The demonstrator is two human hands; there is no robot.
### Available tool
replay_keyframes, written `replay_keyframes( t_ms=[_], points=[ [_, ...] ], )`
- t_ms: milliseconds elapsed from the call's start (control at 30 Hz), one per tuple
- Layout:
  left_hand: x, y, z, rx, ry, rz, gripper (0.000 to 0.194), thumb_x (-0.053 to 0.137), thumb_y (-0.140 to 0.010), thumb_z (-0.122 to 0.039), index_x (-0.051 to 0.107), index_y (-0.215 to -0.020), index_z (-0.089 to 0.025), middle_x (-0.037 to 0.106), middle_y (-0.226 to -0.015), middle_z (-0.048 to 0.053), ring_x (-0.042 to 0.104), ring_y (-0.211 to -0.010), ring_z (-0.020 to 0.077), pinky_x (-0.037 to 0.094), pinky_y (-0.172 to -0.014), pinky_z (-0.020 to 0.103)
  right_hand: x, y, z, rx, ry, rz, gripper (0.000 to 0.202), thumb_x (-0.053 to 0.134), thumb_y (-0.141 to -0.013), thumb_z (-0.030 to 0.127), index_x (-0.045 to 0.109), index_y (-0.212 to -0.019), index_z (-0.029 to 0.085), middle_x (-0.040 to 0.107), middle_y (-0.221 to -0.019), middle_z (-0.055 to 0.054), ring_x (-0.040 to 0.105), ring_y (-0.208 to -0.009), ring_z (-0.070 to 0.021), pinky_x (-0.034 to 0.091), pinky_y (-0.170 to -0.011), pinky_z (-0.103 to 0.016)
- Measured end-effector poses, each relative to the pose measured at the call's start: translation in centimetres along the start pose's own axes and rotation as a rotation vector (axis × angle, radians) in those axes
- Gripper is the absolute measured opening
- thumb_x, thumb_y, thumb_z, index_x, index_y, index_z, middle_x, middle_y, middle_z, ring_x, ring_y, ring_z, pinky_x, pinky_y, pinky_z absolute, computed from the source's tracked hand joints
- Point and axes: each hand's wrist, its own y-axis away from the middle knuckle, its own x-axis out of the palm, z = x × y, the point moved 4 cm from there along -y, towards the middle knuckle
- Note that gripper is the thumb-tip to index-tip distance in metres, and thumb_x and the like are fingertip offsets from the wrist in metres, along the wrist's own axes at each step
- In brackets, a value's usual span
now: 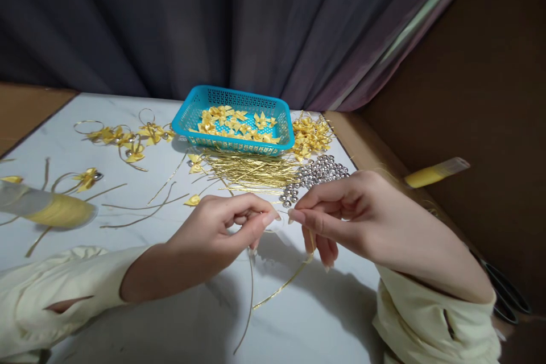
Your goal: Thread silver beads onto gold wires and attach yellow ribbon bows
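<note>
Close together over the middle of the table, my left hand (230,224) and my right hand (341,216) are each closed in a pinch. A thin gold cord (284,284) runs down from my right hand's fingers toward the tabletop. Below my left fingers hangs a thin strand (251,290). What sits right between the fingertips is too small to make out. Just beyond the hands lie a bundle of cut gold cords (256,169) and a heap of shiny silver beads (322,173).
A blue plastic basket (232,141) holds yellow ribbon bows (230,119). More bows are piled at its right (311,133); bows with cord loops (115,135) lie left. Loose cords, a clear yellow-filled tube (63,209), another tube (437,172) and dark-handled scissors (505,296) lie around. Curtains (191,23) hang behind.
</note>
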Motion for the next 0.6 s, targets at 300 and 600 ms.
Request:
replay_keyframes(
  t_ms=[300,600],
  points=[
    [-0.03,0.04,-0.05,-0.021,-0.008,0.0,0.018,0.052,-0.085,-0.025,0.065,-0.076,-0.018,0.054,-0.053,-0.006,0.045,-0.048,0.0061,0.036,-0.045,0.013,-0.05,0.03,0.03,-0.013,0.006,-0.005,0.02,0.052,-0.083,0.017,0.065,-0.068,0.013,0.065,-0.052,-0.004,0.059,-0.043,-0.0109,0.042,-0.042,-0.018],
    [-0.04,0.07,-0.04,-0.044,-0.033,0.001,0.017,0.052,-0.084,-0.025,0.065,-0.075,-0.018,0.052,-0.052,-0.006,0.044,-0.046,0.0064,0.036,-0.044,0.013,0.05,-0.01,0.11,-0.005,-0.012,-0.006,0.02,0.054,-0.082,0.016,0.065,-0.065,0.014,0.063,-0.049,-0.003,0.058,-0.042,-0.0101,0.041,-0.042,-0.017]
  ],
)
